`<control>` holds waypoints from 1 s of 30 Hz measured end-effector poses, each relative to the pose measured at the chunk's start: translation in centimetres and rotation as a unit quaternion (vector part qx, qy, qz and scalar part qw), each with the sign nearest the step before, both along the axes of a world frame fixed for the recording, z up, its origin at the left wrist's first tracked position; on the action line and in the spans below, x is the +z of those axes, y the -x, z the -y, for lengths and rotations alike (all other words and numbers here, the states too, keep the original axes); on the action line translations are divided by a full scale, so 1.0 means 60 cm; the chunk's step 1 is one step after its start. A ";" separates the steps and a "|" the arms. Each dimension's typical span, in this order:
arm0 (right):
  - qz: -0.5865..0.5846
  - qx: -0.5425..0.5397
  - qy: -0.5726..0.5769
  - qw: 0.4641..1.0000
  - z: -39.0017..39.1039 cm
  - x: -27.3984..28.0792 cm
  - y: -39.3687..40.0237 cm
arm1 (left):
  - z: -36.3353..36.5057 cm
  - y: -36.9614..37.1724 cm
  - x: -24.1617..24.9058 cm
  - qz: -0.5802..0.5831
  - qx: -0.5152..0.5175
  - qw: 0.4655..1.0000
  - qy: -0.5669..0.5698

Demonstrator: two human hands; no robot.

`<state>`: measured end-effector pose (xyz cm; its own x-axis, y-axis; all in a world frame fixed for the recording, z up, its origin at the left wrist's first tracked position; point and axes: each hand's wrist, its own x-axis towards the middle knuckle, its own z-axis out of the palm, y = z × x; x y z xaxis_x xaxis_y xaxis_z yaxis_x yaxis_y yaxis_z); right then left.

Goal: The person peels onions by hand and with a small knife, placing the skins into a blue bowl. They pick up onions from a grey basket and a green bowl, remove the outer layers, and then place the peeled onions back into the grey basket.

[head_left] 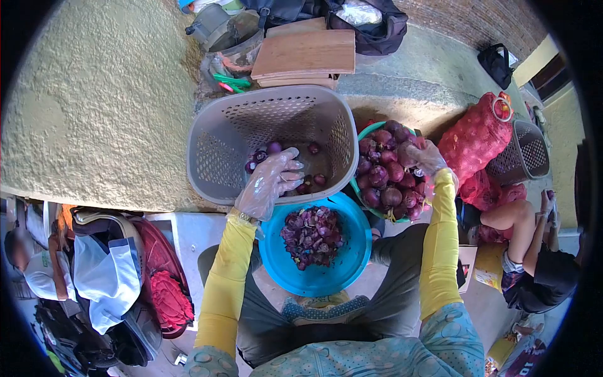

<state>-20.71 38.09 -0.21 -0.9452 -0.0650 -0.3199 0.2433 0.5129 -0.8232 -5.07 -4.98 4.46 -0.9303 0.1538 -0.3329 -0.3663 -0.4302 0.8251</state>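
My left hand [271,179], in a clear plastic glove, reaches over the near rim of a grey perforated basket [210,119], fingers spread above a few purple onions [274,147]. At the right, a green-rimmed basin [360,129] is heaped with red onions [391,196]. My right hand [427,157], gloved too, is at the heap's upper right edge with its fingers bent; what they hold, if anything, is hidden. Between my knees a blue basin [361,248] contains onion skins [312,235].
Boards [304,53] lie behind the basket. A red mesh sack [477,135] of onions leans at the right near another grey basket [531,147]. A co-worker [540,270] sits at the far right. Bags and cloths [107,283] fill the left side.
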 end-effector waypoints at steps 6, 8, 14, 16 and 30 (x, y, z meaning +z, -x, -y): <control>0.035 0.009 0.203 0.979 0.090 0.105 -0.073 | -0.028 -0.009 -0.012 -0.126 -0.027 0.991 -0.045; 0.086 -0.019 0.315 0.945 0.148 0.101 -0.121 | -0.053 -0.007 0.012 -0.106 -0.029 0.993 -0.037; 0.205 0.003 0.429 0.880 0.279 0.138 -0.231 | -0.081 -0.032 0.038 -0.224 -0.110 0.959 0.137; 0.245 0.028 0.454 0.856 0.290 0.116 -0.229 | -0.078 -0.039 0.042 -0.211 -0.109 0.948 0.211; 0.116 0.024 0.295 0.948 0.284 0.098 -0.259 | -0.048 -0.045 -0.012 -0.325 -0.039 0.799 0.504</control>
